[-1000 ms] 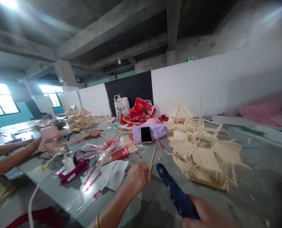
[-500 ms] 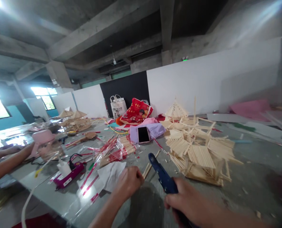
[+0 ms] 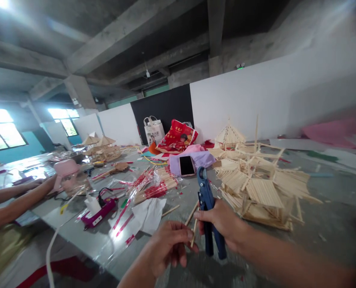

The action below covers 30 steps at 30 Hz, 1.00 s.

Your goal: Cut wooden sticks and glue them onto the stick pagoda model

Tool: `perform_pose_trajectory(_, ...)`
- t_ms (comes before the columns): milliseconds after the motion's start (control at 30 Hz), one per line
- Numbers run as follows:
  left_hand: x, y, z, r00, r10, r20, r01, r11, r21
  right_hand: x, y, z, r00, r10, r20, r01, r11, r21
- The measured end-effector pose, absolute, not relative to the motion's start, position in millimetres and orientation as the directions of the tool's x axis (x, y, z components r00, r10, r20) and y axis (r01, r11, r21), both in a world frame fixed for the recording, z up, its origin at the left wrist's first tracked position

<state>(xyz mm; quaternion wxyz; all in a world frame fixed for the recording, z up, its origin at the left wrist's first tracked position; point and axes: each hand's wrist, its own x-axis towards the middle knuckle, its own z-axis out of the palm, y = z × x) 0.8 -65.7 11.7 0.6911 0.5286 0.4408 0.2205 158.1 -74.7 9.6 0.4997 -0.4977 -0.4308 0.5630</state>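
Observation:
My left hand (image 3: pixel 167 244) pinches a short thin wooden stick (image 3: pixel 194 233) between thumb and fingers, low over the grey table. Wrapped in my right hand (image 3: pixel 226 224) is a dark blue hand cutter (image 3: pixel 207 196), its head pointing up and its two handles spread apart below. The stick's upper end comes close to my right thumb; whether they touch I cannot tell. Another loose stick (image 3: pixel 191 213) lies just behind. To the right of the cutter stands a building model (image 3: pixel 263 194) made of wooden sticks, with several roof panels and a pointed top.
Bundled sticks (image 3: pixel 159 184) in plastic wrap lie ahead, near white paper (image 3: pixel 149 214). A phone (image 3: pixel 186 166) rests on purple cloth (image 3: pixel 206 159). At left are a purple power strip (image 3: pixel 99 214), a pink-lidded jug (image 3: pixel 69 176) and another person's arms (image 3: pixel 24 204).
My left hand has turned from a closed fist and now shows a stick in its fingers. The cutter has swung upright and come nearer to the left hand.

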Motion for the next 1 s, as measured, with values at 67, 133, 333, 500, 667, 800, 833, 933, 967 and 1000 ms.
perform_pose_trajectory(67, -0.2, -66.3, 9.9, 0.511, 0.763, -0.396, 0.145, 0.377, 0.915, 158.6, -74.9, 8.8, 0.003, 0.993, -0.115, -0.147, -0.114, -0.983)
perform_pose_trajectory(133, -0.5, -67.1, 8.1, 0.514, 0.753, -0.411, 0.142, 0.398, 0.906, 159.7, -74.9, 7.8, 0.007, 0.994, -0.107, -0.156, -0.105, -0.982)
perform_pose_trajectory(333, 0.2, -68.5, 7.0, 0.513, 0.742, -0.432, 0.121, 0.436, 0.892, 161.9, -73.9, 3.6, 0.014, 0.993, -0.12, -0.168, -0.116, -0.979)
perform_pose_trajectory(500, -0.3, -69.6, 4.4, 0.493, 0.758, -0.426, 0.099, 0.438, 0.894, 162.0, -71.6, -1.1, 0.008, 0.994, -0.105, -0.158, -0.102, -0.982)
perform_pose_trajectory(667, 0.0, -68.9, -1.2, 0.5, 0.757, -0.421, 0.075, 0.447, 0.892, 162.6, -71.4, -1.3, 0.016, 0.99, -0.14, -0.174, -0.135, -0.975)
perform_pose_trajectory(800, 2.0, -68.1, -2.2, 0.504, 0.764, -0.402, 0.052, 0.438, 0.897, 161.8, -70.9, 0.3, 0.032, 0.987, -0.157, -0.188, -0.149, -0.971)
perform_pose_trajectory(833, 2.4, -68.0, -2.1, 0.503, 0.765, -0.402, 0.049, 0.439, 0.897, 161.5, -70.5, 0.4, 0.032, 0.987, -0.156, -0.191, -0.147, -0.971)
perform_pose_trajectory(933, 2.8, -68.4, -2.0, 0.497, 0.769, -0.403, 0.043, 0.441, 0.896, 161.0, -69.9, -0.5, 0.025, 0.988, -0.153, -0.192, -0.146, -0.971)
perform_pose_trajectory(967, 2.7, -68.6, -2.0, 0.496, 0.769, -0.404, 0.041, 0.444, 0.895, 161.1, -70.0, -0.8, 0.023, 0.988, -0.156, -0.19, -0.149, -0.971)
perform_pose_trajectory(1000, 2.6, -68.7, -2.1, 0.495, 0.769, -0.403, 0.039, 0.444, 0.895, 161.2, -70.4, -1.0, 0.021, 0.987, -0.16, -0.188, -0.153, -0.97)
